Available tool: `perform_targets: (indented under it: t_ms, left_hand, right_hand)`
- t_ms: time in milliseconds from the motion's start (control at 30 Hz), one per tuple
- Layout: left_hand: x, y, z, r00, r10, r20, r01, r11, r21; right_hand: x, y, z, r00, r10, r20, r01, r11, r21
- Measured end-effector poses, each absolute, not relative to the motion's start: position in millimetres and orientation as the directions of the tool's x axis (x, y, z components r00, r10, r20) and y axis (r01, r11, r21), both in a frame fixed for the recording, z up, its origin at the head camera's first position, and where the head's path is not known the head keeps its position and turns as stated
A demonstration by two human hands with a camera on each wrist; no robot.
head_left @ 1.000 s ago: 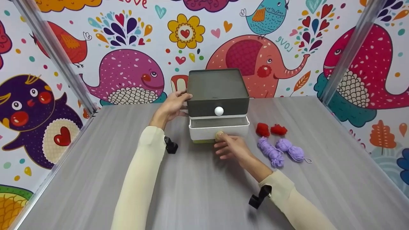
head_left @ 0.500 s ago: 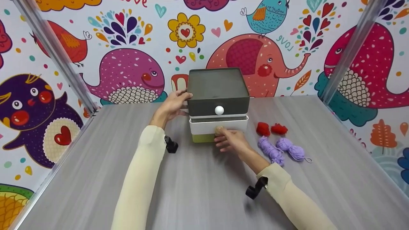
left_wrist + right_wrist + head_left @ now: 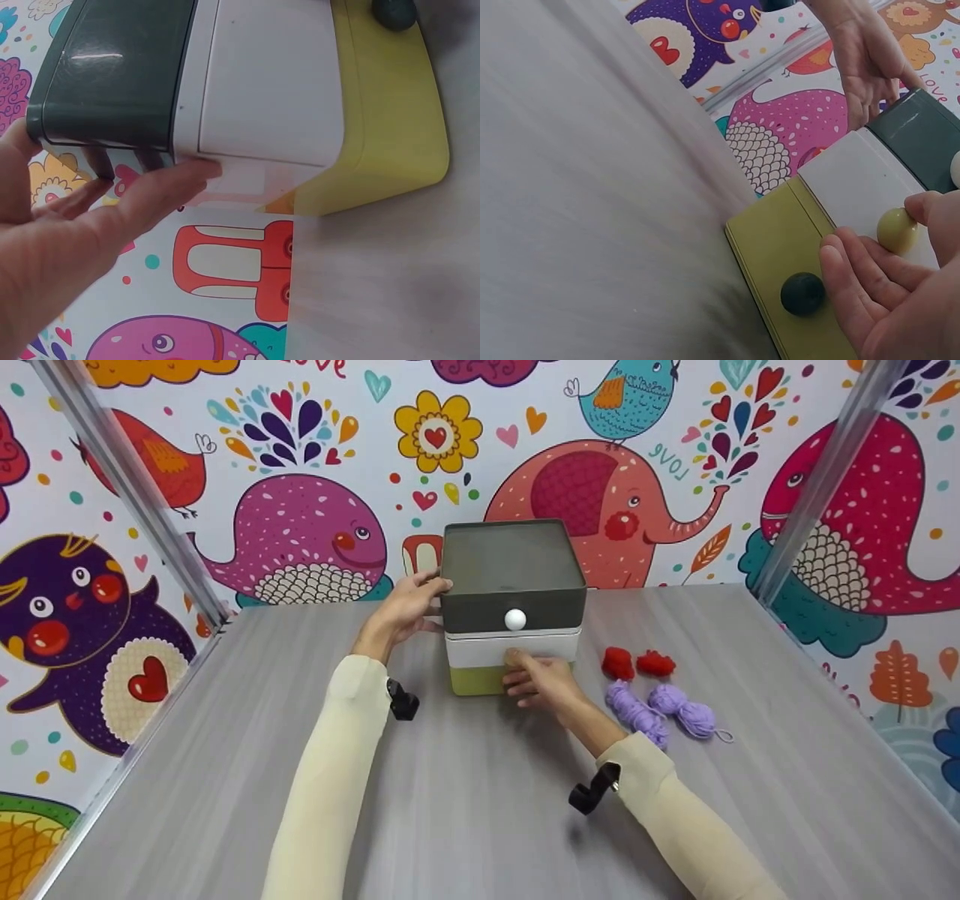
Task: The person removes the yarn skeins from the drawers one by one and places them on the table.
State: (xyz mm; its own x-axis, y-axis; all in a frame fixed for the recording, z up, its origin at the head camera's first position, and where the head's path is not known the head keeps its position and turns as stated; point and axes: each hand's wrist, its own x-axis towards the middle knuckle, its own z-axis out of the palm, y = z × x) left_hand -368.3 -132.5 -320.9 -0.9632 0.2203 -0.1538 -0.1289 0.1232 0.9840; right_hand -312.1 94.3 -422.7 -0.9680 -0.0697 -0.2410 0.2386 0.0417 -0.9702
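Note:
A small three-tier drawer box (image 3: 510,556) stands on the table, with a dark green top tier, a white middle drawer (image 3: 478,651) and a yellow-green bottom drawer (image 3: 475,681). All three fronts look flush. My left hand (image 3: 406,606) rests against the box's left side, its thumb at the upper edge of the dark tier and its fingers fairly straight along the side. At the front, my right hand (image 3: 551,682) has the white drawer's yellow knob (image 3: 897,230) between thumb and index finger, the other fingers lying just below it. A dark green knob (image 3: 802,294) sits on the bottom drawer.
Right of the box lie two red yarn bundles, a left one (image 3: 618,663) and a right one (image 3: 655,663). Nearer me are a purple yarn skein (image 3: 636,714) and another purple bundle (image 3: 682,711) with a loose loop. A patterned wall (image 3: 315,540) closes off the back.
The white middle drawer has slid inward from partly pulled out to flush, my right hand moving forward with its knob. My left hand has stayed at the box's side.

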Motion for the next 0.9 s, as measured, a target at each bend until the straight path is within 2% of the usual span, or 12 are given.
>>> perform_targets:
  t_ms: [300, 900]
  left_hand:
    - [-369.6, -132.8, -321.3, -0.962, 0.226, -0.154, -0.133, 0.108, 0.985]
    - [-371.0, -133.6, -322.6, -0.963, 0.217, -0.158, -0.134, 0.121, 0.984]
  right_hand:
    - [-314.5, 93.9, -422.2, -0.969, -0.067, -0.236, 0.234, 0.041, -0.971]
    - [-302.0, 102.4, -435.4, -0.975, -0.034, -0.220, 0.213, 0.132, -0.968]
